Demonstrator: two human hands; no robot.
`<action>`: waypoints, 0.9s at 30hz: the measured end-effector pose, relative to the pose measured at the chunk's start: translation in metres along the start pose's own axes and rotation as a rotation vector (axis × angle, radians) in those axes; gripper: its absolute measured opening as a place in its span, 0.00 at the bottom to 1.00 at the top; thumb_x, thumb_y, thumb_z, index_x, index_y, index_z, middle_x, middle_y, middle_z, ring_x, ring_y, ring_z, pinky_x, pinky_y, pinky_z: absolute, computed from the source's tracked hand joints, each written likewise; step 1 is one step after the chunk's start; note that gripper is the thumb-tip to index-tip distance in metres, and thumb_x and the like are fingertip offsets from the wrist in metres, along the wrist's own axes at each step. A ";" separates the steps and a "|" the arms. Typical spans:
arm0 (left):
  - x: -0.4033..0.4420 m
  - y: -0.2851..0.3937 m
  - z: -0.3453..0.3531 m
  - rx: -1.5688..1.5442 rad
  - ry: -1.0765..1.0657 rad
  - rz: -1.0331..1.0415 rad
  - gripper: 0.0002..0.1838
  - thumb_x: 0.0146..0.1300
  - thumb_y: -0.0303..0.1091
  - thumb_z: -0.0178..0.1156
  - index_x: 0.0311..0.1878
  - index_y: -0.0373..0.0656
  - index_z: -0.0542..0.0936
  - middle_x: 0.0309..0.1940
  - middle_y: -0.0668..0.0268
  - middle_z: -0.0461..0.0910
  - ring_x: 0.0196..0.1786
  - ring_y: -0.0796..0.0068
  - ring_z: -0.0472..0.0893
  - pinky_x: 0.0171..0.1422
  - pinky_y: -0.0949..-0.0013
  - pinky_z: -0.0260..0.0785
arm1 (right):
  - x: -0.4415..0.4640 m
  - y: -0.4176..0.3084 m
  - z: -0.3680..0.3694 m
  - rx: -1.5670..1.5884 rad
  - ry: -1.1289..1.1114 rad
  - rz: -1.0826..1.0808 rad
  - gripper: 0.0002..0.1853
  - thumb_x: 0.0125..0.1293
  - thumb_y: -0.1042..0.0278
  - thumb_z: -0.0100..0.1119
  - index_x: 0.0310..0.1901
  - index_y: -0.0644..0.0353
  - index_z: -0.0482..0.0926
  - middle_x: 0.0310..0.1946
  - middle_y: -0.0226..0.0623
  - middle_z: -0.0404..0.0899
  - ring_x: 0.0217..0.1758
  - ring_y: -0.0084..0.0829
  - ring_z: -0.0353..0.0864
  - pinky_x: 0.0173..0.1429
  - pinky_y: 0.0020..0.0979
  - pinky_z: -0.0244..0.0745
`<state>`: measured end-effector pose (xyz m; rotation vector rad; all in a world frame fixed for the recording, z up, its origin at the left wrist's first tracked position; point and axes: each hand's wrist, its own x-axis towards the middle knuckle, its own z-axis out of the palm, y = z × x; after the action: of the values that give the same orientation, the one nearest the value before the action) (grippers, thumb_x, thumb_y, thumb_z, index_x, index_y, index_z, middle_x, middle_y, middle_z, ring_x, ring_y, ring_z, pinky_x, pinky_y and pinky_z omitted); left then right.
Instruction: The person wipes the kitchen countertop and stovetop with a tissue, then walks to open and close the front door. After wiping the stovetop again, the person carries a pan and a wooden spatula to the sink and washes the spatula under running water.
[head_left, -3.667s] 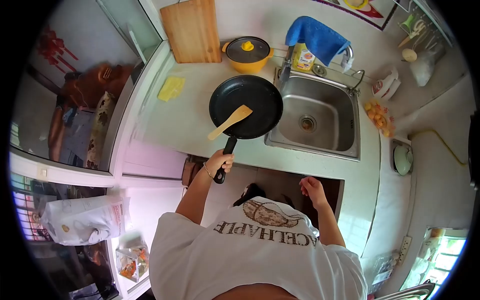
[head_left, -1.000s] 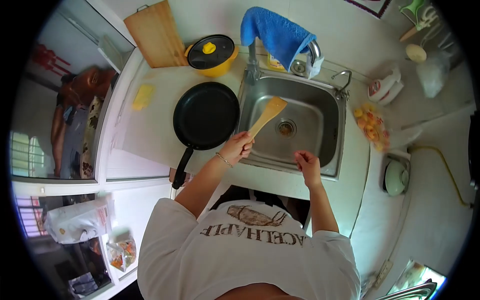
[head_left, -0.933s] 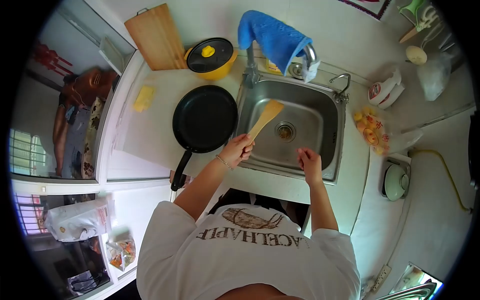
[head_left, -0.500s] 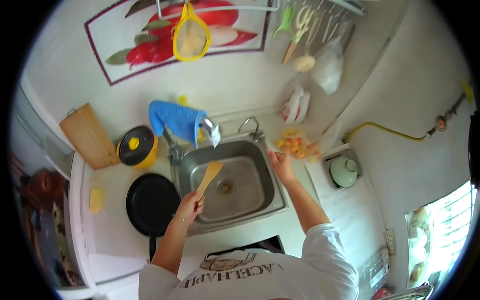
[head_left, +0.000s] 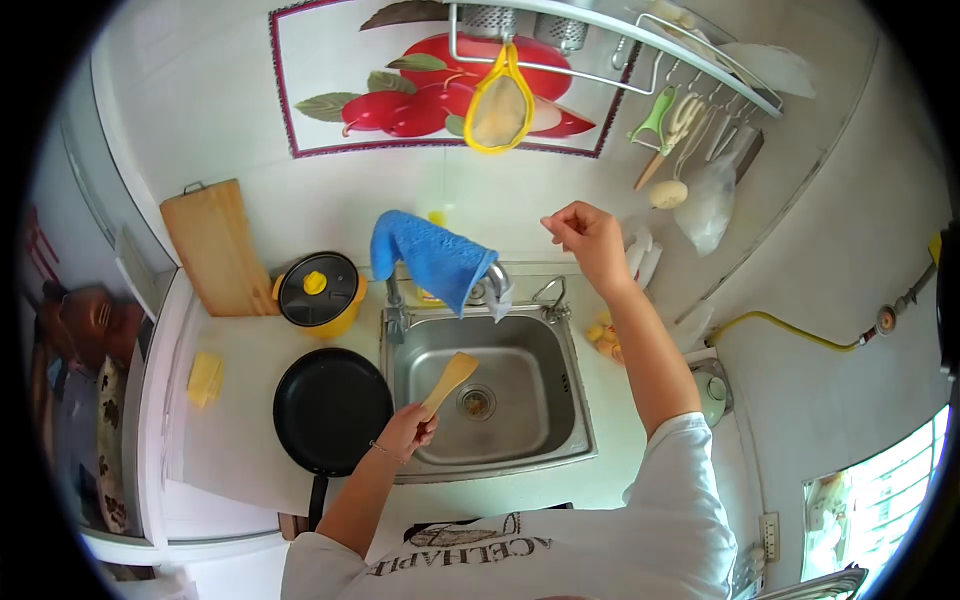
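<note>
My left hand (head_left: 405,432) is closed around the handle of a wooden spatula (head_left: 451,382), whose flat blade lies over the left part of the steel sink (head_left: 520,446). To that hand's left is a black frying pan (head_left: 333,412) on the counter. Raised in front of the wall, my right hand (head_left: 592,240) has its fingers loosely bent and slightly apart, with nothing visible in them. Nearest to it on the left is a blue cloth (head_left: 432,255) draped over the faucet. Above it hangs a yellow-rimmed strainer (head_left: 500,112).
A yellow pot (head_left: 340,322) with a black lid and a wooden cutting board (head_left: 218,248) stand at the back left. A yellow sponge (head_left: 205,379) lies left of the pan. Utensils, including a green peeler (head_left: 655,115), hang from a wall rack (head_left: 600,18). A plastic bag (head_left: 707,205) hangs beside them.
My right hand has risen from beside the sink to in front of the wall. My left hand still holds the spatula. The camera view has tilted upward, showing more of the rack.
</note>
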<state>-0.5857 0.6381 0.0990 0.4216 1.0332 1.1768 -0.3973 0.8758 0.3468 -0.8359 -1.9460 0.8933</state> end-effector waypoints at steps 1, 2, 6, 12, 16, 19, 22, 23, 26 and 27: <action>-0.003 0.000 -0.003 0.003 -0.011 0.008 0.11 0.63 0.38 0.46 0.30 0.42 0.68 0.19 0.70 0.65 0.18 0.81 0.62 0.22 0.78 0.54 | 0.002 -0.003 0.005 -0.054 0.023 0.018 0.09 0.58 0.68 0.60 0.25 0.64 0.74 0.18 0.25 0.71 0.22 0.14 0.66 0.27 0.17 0.61; -0.006 0.001 -0.005 0.006 -0.013 0.002 0.11 0.63 0.38 0.46 0.30 0.42 0.68 0.19 0.70 0.65 0.18 0.81 0.62 0.22 0.78 0.54 | 0.007 -0.004 0.008 -0.054 0.026 0.025 0.09 0.58 0.68 0.60 0.25 0.64 0.74 0.18 0.25 0.71 0.22 0.14 0.66 0.27 0.17 0.61; -0.020 0.001 -0.008 -0.002 0.050 0.002 0.11 0.63 0.38 0.46 0.30 0.42 0.68 0.18 0.71 0.65 0.18 0.82 0.62 0.22 0.79 0.54 | 0.032 0.007 0.001 -0.027 0.124 -0.078 0.10 0.57 0.65 0.60 0.28 0.65 0.76 0.18 0.28 0.74 0.21 0.18 0.68 0.27 0.22 0.64; -0.029 -0.003 -0.012 -0.004 0.022 0.026 0.11 0.64 0.38 0.47 0.30 0.41 0.69 0.17 0.71 0.65 0.17 0.82 0.63 0.21 0.79 0.55 | 0.068 -0.023 -0.055 -0.171 0.338 -0.281 0.10 0.54 0.68 0.60 0.37 0.62 0.78 0.31 0.33 0.80 0.28 0.22 0.75 0.35 0.24 0.70; -0.028 -0.002 -0.005 -0.009 0.033 0.025 0.12 0.64 0.38 0.48 0.31 0.40 0.71 0.17 0.69 0.67 0.17 0.81 0.64 0.20 0.79 0.55 | 0.072 -0.019 -0.110 -0.051 0.429 -0.222 0.11 0.55 0.72 0.60 0.40 0.61 0.77 0.32 0.29 0.78 0.30 0.18 0.73 0.33 0.19 0.65; -0.025 -0.004 0.001 -0.004 0.022 0.012 0.12 0.64 0.38 0.48 0.31 0.39 0.72 0.17 0.68 0.69 0.16 0.80 0.65 0.20 0.78 0.56 | 0.083 0.025 -0.157 0.014 0.564 -0.048 0.10 0.55 0.71 0.60 0.40 0.61 0.76 0.28 0.28 0.76 0.27 0.18 0.72 0.29 0.20 0.65; -0.023 -0.008 0.008 0.010 0.004 0.013 0.12 0.64 0.38 0.47 0.32 0.38 0.72 0.18 0.67 0.69 0.16 0.79 0.65 0.21 0.78 0.56 | 0.075 0.039 -0.187 0.034 0.611 0.077 0.09 0.55 0.72 0.59 0.39 0.61 0.76 0.26 0.28 0.75 0.26 0.18 0.72 0.28 0.21 0.66; -0.023 -0.009 0.010 0.013 0.006 0.019 0.12 0.64 0.38 0.47 0.32 0.38 0.72 0.18 0.67 0.69 0.16 0.79 0.65 0.21 0.78 0.56 | 0.077 0.045 -0.193 0.039 0.612 0.072 0.09 0.55 0.72 0.59 0.39 0.61 0.76 0.26 0.28 0.75 0.26 0.18 0.72 0.28 0.21 0.66; -0.027 -0.011 0.017 0.034 0.024 0.020 0.13 0.64 0.38 0.47 0.32 0.38 0.72 0.18 0.67 0.69 0.17 0.79 0.65 0.21 0.77 0.57 | 0.099 0.088 -0.216 -0.073 0.667 0.141 0.12 0.54 0.72 0.58 0.42 0.62 0.76 0.26 0.29 0.75 0.25 0.19 0.71 0.27 0.21 0.65; -0.028 -0.013 0.019 0.035 0.042 0.028 0.13 0.64 0.38 0.46 0.31 0.38 0.72 0.18 0.67 0.69 0.17 0.79 0.66 0.21 0.77 0.57 | 0.114 0.112 -0.226 -0.130 0.668 0.071 0.14 0.54 0.72 0.57 0.44 0.63 0.75 0.27 0.30 0.76 0.24 0.20 0.71 0.26 0.21 0.66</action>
<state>-0.5632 0.6122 0.1116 0.4416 1.0890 1.1979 -0.2271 1.0888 0.3938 -1.1142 -1.3989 0.4402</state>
